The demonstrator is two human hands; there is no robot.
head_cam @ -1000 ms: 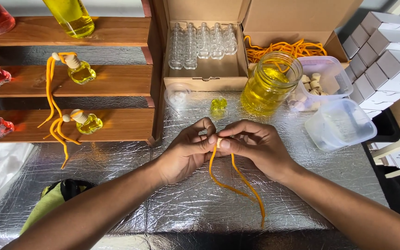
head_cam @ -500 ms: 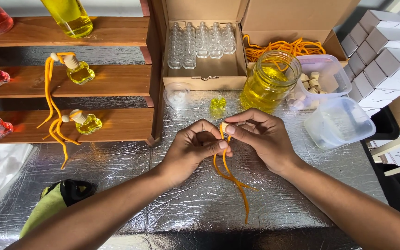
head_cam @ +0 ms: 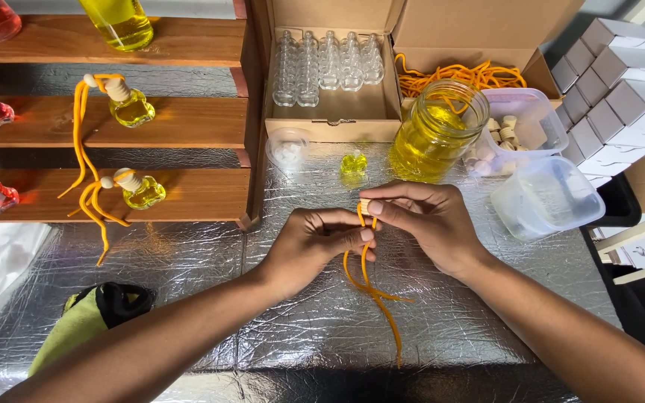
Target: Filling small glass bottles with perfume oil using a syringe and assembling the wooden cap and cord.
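Observation:
My left hand (head_cam: 321,240) and my right hand (head_cam: 425,221) meet over the silver foil table, both pinching an orange cord (head_cam: 371,287) at its top end. A small wooden cap (head_cam: 366,206) shows between my right fingertips where the cord is held. The cord's loose ends hang down toward the table's near edge. Just beyond my hands stands a small yellow-filled bottle (head_cam: 353,164) without a cap. A glass jar of yellow liquid (head_cam: 436,132) stands behind my right hand.
A cardboard box (head_cam: 330,112) holds several empty small bottles, next to a pile of orange cords (head_cam: 463,75). Clear tubs (head_cam: 543,198), one with wooden caps (head_cam: 503,128), sit right, beside white boxes (head_cam: 614,82). Wooden shelves (head_cam: 188,123) at left carry finished bottles (head_cam: 132,108). A green cloth (head_cam: 87,321) lies near left.
My hands have shifted slightly right and nearer the small bottle. The cord now hangs straighter between them, and the wooden cap shows at my right fingertips.

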